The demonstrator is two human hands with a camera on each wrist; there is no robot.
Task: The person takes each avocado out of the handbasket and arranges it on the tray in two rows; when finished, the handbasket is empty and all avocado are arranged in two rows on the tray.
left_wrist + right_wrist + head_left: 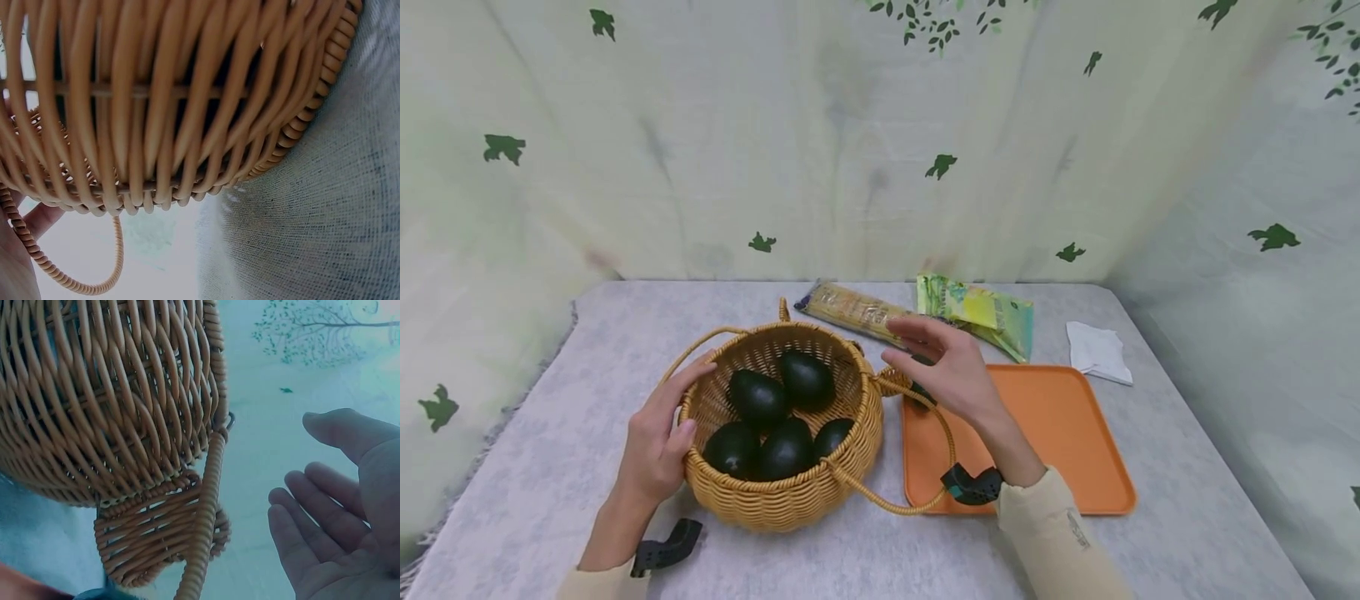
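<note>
Basket: woven, upright on the table [790,558], left of centre in the head view — the basket [778,510] holds five dark avocados [758,400].
Left hand: the left hand [657,440] touches the basket's rim at 9 to 10 o'clock; the thumb stands apart from the fingers, but whether they pinch the rim, I cannot tell.
Right hand: the right hand [951,373] hangs off the basket's 3 o'clock side, empty — fingers loosely bent, thumb spread away.
Handle: a rope handle [891,505] loops out from the basket's 3 to 5 o'clock side, over the tray edge.
Tray: orange tray [1045,442], at the basket's 3 o'clock; a dark thing [921,388] near its 10 o'clock corner is partly hidden.
Packets: long packet [850,310] at the basket's 1 o'clock, green packet [1000,318] at 2.
</note>
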